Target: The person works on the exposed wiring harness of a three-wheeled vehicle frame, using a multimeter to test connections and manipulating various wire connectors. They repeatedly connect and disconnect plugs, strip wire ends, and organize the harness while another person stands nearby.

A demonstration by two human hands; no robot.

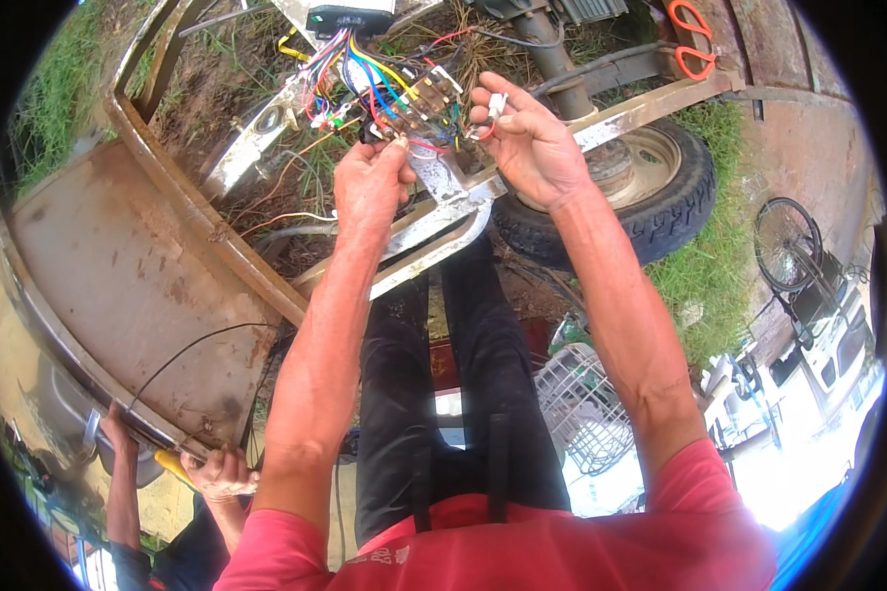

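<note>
- My left hand [370, 187] is closed at the fingertips, pinching a wire end at the lower edge of the wire bundle [379, 84].
- My right hand [527, 138] pinches a small white connector [496, 104] between thumb and forefinger, with a red wire looping just under it.
- The bundle (red, blue, yellow, green and black strands) fans down from a dark box [350, 18] at the top edge and sits between the two hands, above a pale frame bar [443, 212].
- A brown terminal block [432, 97] lies in the tangle, just left of the connector; loose strands cross over it, so I can't tell which strand goes where.
- Right of the hands: a tyre [675, 202] on a rusty hub, partly hidden behind my right forearm.
- Orange-handled scissors [688, 39] rest on the rusty rail at upper right, well apart from both hands.
- Left: a big rusty sheet panel [118, 286], with a thin black cable [182, 355] arching across its lower part.
- Lower left, another person's hand [222, 473] grips a yellow tool handle [172, 465] at the panel's edge.
- Below my forearms: my dark trousers, and a wire basket [581, 399] on the ground to the right.
- Grass around the tyre; a bicycle wheel [786, 241] stands at the far right.
</note>
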